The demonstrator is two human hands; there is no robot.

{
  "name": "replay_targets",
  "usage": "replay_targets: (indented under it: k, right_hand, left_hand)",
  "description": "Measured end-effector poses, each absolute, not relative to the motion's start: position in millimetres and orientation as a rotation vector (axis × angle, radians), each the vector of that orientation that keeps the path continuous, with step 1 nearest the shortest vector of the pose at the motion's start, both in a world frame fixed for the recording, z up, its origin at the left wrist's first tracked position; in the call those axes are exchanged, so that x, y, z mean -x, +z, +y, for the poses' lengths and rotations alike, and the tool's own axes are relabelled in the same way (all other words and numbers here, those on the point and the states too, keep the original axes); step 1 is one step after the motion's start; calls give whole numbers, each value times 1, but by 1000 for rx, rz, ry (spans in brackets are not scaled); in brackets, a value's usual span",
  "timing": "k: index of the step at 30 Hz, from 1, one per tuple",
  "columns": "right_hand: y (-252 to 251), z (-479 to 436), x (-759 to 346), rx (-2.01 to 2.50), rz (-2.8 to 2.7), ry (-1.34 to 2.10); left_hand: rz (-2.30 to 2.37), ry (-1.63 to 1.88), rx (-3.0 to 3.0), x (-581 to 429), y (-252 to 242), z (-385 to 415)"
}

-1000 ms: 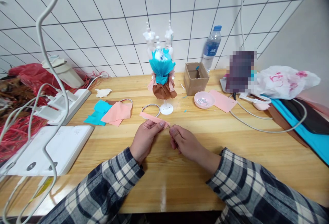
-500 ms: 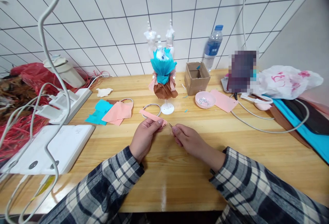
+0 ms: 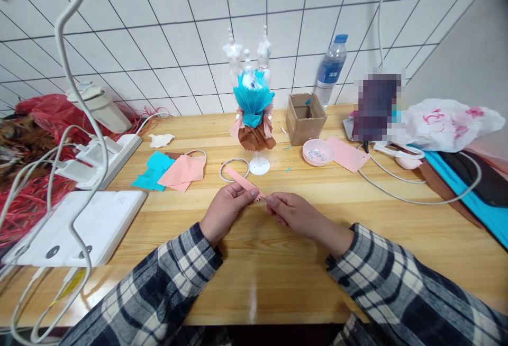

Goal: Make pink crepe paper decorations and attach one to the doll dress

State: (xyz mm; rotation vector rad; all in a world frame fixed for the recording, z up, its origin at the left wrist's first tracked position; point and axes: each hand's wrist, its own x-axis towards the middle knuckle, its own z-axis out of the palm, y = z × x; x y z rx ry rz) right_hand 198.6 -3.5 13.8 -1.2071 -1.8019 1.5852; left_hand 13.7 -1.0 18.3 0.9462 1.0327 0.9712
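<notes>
Pink strip (image 3: 240,176): held over the bench (image 3: 270,288), slanting, far end overlapping the ring (image 3: 221,172) from my viewpoint. Left hand (image 3: 223,214): fingers pinch the strip close to its ragged near end. Right hand (image 3: 292,210): fingers closed on a thin implement (image 3: 265,198) at that end; too small for me to identify, contact uncertain. I judge the strip light, limp, papery, easily creased or torn; I'd grip its flat middle gently, sparing the ragged edge. Beyond: dressed figure (image 3: 253,101) on a stand; pink dish (image 3: 311,161) right; pink sheets (image 3: 183,170) left.
</notes>
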Motion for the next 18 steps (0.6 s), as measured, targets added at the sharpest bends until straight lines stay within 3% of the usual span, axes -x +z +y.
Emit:
replay_targets:
  k: [18]
  right_hand:
    - [13,-2,-199,1190,-1770,1657]
  left_hand:
    - [994,956,-962,-10,15,1]
